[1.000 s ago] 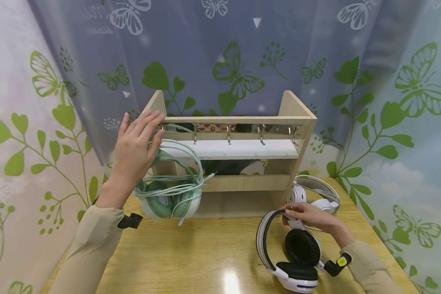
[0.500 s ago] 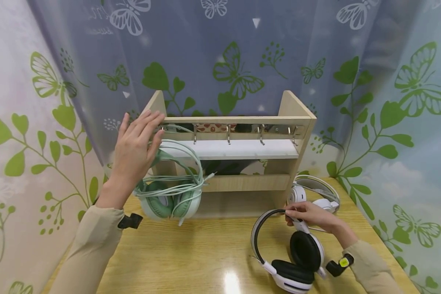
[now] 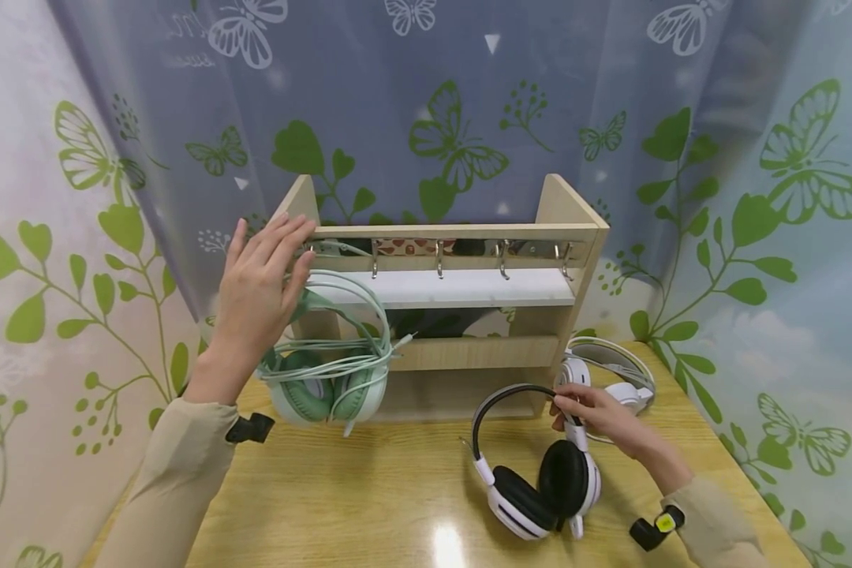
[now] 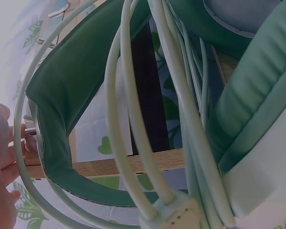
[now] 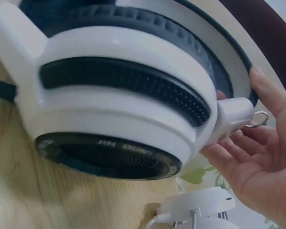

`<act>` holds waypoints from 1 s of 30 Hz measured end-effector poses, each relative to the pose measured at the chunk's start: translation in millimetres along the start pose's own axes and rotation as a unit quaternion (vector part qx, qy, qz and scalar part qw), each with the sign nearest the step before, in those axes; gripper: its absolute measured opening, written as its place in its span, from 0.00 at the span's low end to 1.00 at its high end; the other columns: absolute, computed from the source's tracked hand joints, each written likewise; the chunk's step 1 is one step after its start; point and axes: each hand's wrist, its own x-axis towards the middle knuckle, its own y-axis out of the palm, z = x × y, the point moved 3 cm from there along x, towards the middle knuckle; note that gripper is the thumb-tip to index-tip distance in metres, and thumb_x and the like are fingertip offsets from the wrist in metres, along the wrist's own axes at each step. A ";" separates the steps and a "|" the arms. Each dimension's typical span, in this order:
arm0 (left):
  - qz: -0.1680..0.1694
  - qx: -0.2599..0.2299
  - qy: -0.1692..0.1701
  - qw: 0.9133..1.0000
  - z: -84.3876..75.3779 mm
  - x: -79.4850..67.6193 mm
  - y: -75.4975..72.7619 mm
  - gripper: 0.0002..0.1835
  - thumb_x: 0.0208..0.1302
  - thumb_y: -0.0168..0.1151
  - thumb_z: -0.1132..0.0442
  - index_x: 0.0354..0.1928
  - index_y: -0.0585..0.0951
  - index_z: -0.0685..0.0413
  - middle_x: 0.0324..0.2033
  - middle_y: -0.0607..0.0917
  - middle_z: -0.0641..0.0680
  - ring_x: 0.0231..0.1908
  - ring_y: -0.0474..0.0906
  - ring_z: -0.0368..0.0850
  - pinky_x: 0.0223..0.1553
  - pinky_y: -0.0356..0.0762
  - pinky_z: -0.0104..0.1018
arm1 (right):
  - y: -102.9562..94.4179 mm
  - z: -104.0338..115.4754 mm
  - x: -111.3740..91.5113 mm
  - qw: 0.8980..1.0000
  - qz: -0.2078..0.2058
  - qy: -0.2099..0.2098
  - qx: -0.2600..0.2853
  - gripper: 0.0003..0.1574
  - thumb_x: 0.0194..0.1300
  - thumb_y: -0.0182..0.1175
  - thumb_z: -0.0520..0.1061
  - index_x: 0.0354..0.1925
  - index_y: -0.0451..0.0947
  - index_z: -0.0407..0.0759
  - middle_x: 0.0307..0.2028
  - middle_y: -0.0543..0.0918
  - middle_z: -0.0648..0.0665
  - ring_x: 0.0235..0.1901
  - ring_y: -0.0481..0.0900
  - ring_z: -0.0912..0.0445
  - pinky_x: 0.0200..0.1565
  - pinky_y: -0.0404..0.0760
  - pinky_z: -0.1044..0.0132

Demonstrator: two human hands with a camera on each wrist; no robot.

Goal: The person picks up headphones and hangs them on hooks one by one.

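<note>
My right hand pinches the headband of a pair of white headphones with black ear pads by its right side. They are held upright over the front right of the table, ear cups down. In the right wrist view, a white ear cup fills the middle, with the fingers around the end of the band. My left hand rests with straight fingers on the upper left corner of a wooden rack. Mint green headphones with a bundled cable hang from the rack below that hand; they fill the left wrist view.
Metal hooks run in a row along the rack's upper bar, above a white shelf. Another white pair of headphones lies on the table at the rack's right side, partly behind my right hand. Patterned curtains enclose the table.
My right hand has lifted the black and white headphones and brought them left and toward the rack, turning them more upright. The left hand stays in place on the rack.
</note>
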 end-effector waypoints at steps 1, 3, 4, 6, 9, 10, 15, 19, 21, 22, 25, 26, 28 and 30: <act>0.000 -0.001 0.000 1.000 -0.1 0.0 -0.1 0.22 0.76 0.57 0.60 0.68 0.76 0.55 0.65 0.78 0.58 0.69 0.69 0.57 0.79 0.41 0.51 | 1.5 0.0 0.0 1.000 -0.010 -0.003 0.002 0.22 0.81 0.49 0.48 0.53 0.74 0.29 0.41 0.85 0.36 0.41 0.86 0.54 0.42 0.84 0.64; 0.002 0.000 0.001 1.000 -0.4 0.1 0.1 0.22 0.76 0.57 0.60 0.69 0.76 0.55 0.66 0.78 0.57 0.70 0.69 0.57 0.79 0.41 0.51 | 4.5 0.4 0.0 1.000 -0.028 -0.012 0.005 0.22 0.81 0.49 0.47 0.52 0.74 0.27 0.41 0.84 0.35 0.41 0.86 0.54 0.43 0.84 0.64; 0.002 0.001 0.001 1.000 -0.5 0.0 0.1 0.22 0.76 0.57 0.60 0.69 0.76 0.55 0.66 0.78 0.57 0.70 0.69 0.57 0.79 0.41 0.51 | 6.0 0.2 0.3 0.999 -0.037 -0.015 0.006 0.22 0.81 0.49 0.47 0.52 0.74 0.27 0.41 0.84 0.35 0.41 0.86 0.54 0.43 0.84 0.64; 0.002 0.001 0.001 1.000 -0.8 0.1 0.1 0.22 0.76 0.57 0.60 0.69 0.76 0.55 0.66 0.78 0.57 0.70 0.69 0.57 0.79 0.41 0.51 | 8.8 0.0 0.3 0.998 -0.056 -0.016 0.010 0.21 0.81 0.50 0.48 0.52 0.74 0.28 0.41 0.84 0.35 0.40 0.86 0.55 0.42 0.84 0.65; 0.001 0.001 -0.001 1.000 -0.9 0.3 0.4 0.22 0.76 0.57 0.60 0.68 0.77 0.55 0.66 0.78 0.57 0.69 0.69 0.56 0.79 0.41 0.51 | 12.2 -0.3 -0.4 0.997 -0.075 -0.014 0.013 0.22 0.80 0.51 0.48 0.57 0.73 0.30 0.42 0.84 0.35 0.41 0.86 0.56 0.42 0.82 0.66; 0.000 0.000 -0.002 1.000 -1.0 0.3 0.3 0.22 0.76 0.57 0.60 0.68 0.77 0.55 0.65 0.78 0.58 0.69 0.69 0.56 0.79 0.42 0.51 | 12.9 -0.4 -0.8 0.997 -0.078 -0.012 0.013 0.23 0.80 0.51 0.49 0.59 0.72 0.30 0.42 0.84 0.37 0.41 0.85 0.56 0.40 0.81 0.67; 0.002 0.003 -0.003 1.000 -0.7 0.2 0.2 0.22 0.76 0.57 0.59 0.68 0.77 0.54 0.66 0.78 0.57 0.69 0.69 0.56 0.79 0.41 0.51 | 13.4 0.7 -2.5 0.997 -0.078 -0.002 0.013 0.33 0.80 0.52 0.49 0.71 0.62 0.28 0.40 0.86 0.40 0.41 0.86 0.57 0.39 0.79 0.70; 0.004 0.008 -0.005 1.000 0.1 0.0 0.0 0.22 0.77 0.56 0.58 0.68 0.77 0.55 0.66 0.78 0.58 0.70 0.69 0.56 0.79 0.41 0.51 | 11.7 3.4 -3.0 0.997 -0.078 0.002 0.001 0.33 0.79 0.53 0.49 0.70 0.64 0.27 0.45 0.85 0.32 0.42 0.86 0.57 0.40 0.81 0.70; 0.004 0.008 -0.006 1.000 0.5 -0.1 -0.1 0.22 0.77 0.55 0.57 0.68 0.77 0.55 0.66 0.78 0.58 0.70 0.69 0.56 0.79 0.42 0.51 | 10.8 5.4 -3.3 0.997 -0.080 -0.001 -0.013 0.33 0.79 0.54 0.49 0.68 0.65 0.27 0.48 0.83 0.27 0.43 0.85 0.58 0.41 0.81 0.69; 0.004 0.008 -0.006 1.000 0.5 0.1 -0.1 0.22 0.78 0.55 0.57 0.68 0.77 0.55 0.65 0.78 0.58 0.70 0.69 0.56 0.79 0.42 0.51 | 10.4 6.6 -3.4 0.996 -0.082 -0.002 -0.019 0.32 0.78 0.55 0.49 0.68 0.66 0.26 0.49 0.83 0.26 0.43 0.86 0.58 0.41 0.81 0.69; 0.004 0.009 -0.004 1.000 1.0 -0.1 0.0 0.22 0.79 0.54 0.55 0.68 0.77 0.55 0.65 0.78 0.58 0.70 0.69 0.56 0.79 0.42 0.51 | 9.7 10.5 -3.2 0.996 -0.086 -0.008 -0.037 0.33 0.77 0.57 0.47 0.68 0.66 0.25 0.49 0.83 0.26 0.42 0.86 0.58 0.42 0.82 0.69; 0.004 0.008 -0.004 1.000 1.0 0.1 -0.2 0.22 0.79 0.53 0.55 0.68 0.77 0.55 0.65 0.78 0.58 0.70 0.69 0.56 0.79 0.42 0.51 | 9.6 11.9 -3.0 0.995 -0.086 -0.008 -0.042 0.33 0.77 0.57 0.47 0.68 0.66 0.25 0.47 0.84 0.27 0.42 0.86 0.58 0.41 0.82 0.69; 0.003 0.008 -0.003 1.000 0.7 0.3 -0.3 0.22 0.79 0.53 0.55 0.68 0.77 0.55 0.65 0.78 0.58 0.70 0.69 0.56 0.79 0.42 0.51 | 9.3 14.3 -2.6 0.995 -0.086 -0.009 -0.048 0.34 0.76 0.58 0.47 0.69 0.65 0.26 0.45 0.85 0.31 0.41 0.87 0.57 0.42 0.81 0.69; 0.003 0.007 -0.002 1.000 0.5 0.4 -0.5 0.22 0.79 0.53 0.55 0.68 0.77 0.55 0.65 0.78 0.58 0.70 0.69 0.56 0.79 0.42 0.51 | 8.9 16.5 -2.0 0.995 -0.085 -0.008 -0.057 0.35 0.76 0.58 0.47 0.70 0.64 0.26 0.43 0.87 0.35 0.41 0.87 0.56 0.42 0.81 0.69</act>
